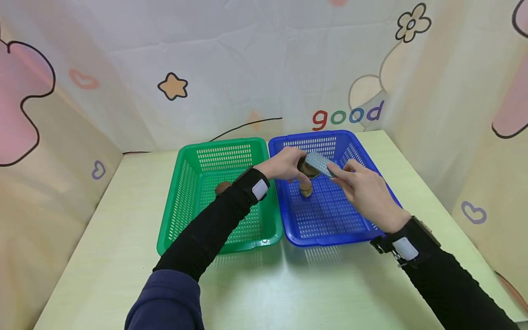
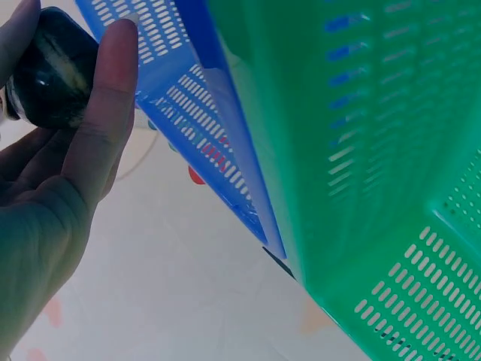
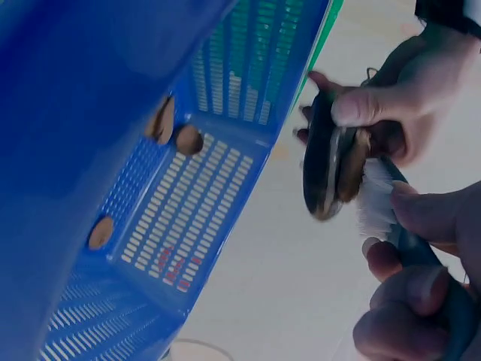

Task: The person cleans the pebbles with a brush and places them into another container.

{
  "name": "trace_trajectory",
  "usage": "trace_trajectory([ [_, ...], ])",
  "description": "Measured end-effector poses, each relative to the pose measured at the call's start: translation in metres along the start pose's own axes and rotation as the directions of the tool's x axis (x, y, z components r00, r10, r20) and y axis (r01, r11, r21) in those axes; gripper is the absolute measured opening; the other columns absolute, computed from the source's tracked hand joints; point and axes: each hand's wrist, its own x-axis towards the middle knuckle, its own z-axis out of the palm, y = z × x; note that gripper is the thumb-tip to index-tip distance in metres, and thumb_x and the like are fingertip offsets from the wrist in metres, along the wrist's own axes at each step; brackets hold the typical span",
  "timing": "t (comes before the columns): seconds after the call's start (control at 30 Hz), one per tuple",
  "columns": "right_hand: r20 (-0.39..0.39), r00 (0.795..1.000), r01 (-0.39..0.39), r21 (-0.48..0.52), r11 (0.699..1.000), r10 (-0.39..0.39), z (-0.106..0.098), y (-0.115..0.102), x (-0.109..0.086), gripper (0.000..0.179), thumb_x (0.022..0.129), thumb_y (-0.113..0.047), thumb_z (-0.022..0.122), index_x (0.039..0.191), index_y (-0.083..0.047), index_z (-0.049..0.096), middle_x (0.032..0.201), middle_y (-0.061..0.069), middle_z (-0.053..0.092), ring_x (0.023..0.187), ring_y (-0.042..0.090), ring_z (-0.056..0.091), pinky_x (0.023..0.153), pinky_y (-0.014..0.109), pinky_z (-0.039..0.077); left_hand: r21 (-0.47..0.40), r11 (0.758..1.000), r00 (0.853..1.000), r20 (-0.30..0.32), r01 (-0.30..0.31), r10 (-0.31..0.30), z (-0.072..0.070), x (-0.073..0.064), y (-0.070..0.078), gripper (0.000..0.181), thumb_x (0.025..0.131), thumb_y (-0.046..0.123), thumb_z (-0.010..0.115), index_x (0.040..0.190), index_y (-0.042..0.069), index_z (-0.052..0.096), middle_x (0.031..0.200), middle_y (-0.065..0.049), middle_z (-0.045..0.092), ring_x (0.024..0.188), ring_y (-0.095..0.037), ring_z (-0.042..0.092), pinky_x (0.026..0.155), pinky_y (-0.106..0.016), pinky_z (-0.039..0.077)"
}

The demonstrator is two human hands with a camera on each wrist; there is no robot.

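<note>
My left hand [image 1: 283, 163] grips a dark, glossy clam [image 2: 54, 69] over the blue basket [image 1: 330, 240], thumb on one side and fingers on the other. Its shell edge [image 3: 350, 169] shows brownish in the right wrist view. My right hand [image 1: 368, 195] holds a small scrubbing brush [image 1: 318, 163] by its handle, fingers curled round it. White bristles [image 3: 376, 199] meet the clam's brown edge, and the brush's grey-blue back faces up in the head view. Below the left hand, a tan clam [image 1: 305, 190] shows in the blue basket.
Left of the blue basket stands a green basket [image 1: 165, 224], its rim close alongside. A brown clam [image 1: 222, 187] lies in it, partly behind the left forearm. More brown clams [image 3: 101, 232] show in the blue basket. A printed curtain [image 1: 231, 59] hangs behind the pale table [image 1: 264, 293].
</note>
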Motion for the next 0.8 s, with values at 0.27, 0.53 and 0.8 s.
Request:
trace_trajectory([
  [0.27, 0.042, 0.998, 0.049, -0.011, 0.999, -0.048, -0.004, 0.004, -0.010, 0.042, 0.085, -0.006, 0.072, 0.126, -0.009, 0.064, 0.079, 0.003, 0.054, 0.062, 0.012, 0.044, 0.051, 0.018, 0.035, -0.001, 1.000, 0.999, -0.033, 0.029, -0.029, -0.004, -0.002, -0.010, 0.045, 0.082, 0.019, 0.078, 0.121, 0.004, 0.059, 0.106, -0.011, 0.062, 0.076, -0.022, 0.068, 0.063, -0.026, 0.056],
  [0.53, 0.023, 1.000, 0.002, 0.031, 1.000, -0.003, 0.000, 0.010, -0.003, 0.041, 0.086, -0.007, 0.070, 0.127, -0.007, 0.063, 0.078, 0.005, 0.054, 0.064, 0.014, 0.044, 0.052, 0.019, 0.036, -0.026, 0.999, 0.999, -0.021, 0.032, -0.033, -0.002, -0.005, -0.012, 0.050, 0.082, 0.018, 0.078, 0.125, 0.003, 0.058, 0.106, -0.013, 0.062, 0.081, -0.024, 0.067, 0.065, -0.030, 0.058],
  [0.8, 0.007, 1.000, -0.016, 0.084, 0.996, 0.016, 0.001, 0.002, -0.003, 0.042, 0.087, -0.007, 0.069, 0.128, -0.006, 0.063, 0.077, 0.003, 0.050, 0.065, 0.012, 0.043, 0.052, 0.019, 0.035, -0.012, 1.000, 0.999, -0.025, 0.023, -0.023, 0.002, -0.002, -0.009, 0.042, 0.081, 0.019, 0.078, 0.116, 0.004, 0.061, 0.101, -0.010, 0.063, 0.070, -0.017, 0.066, 0.064, -0.028, 0.057],
])
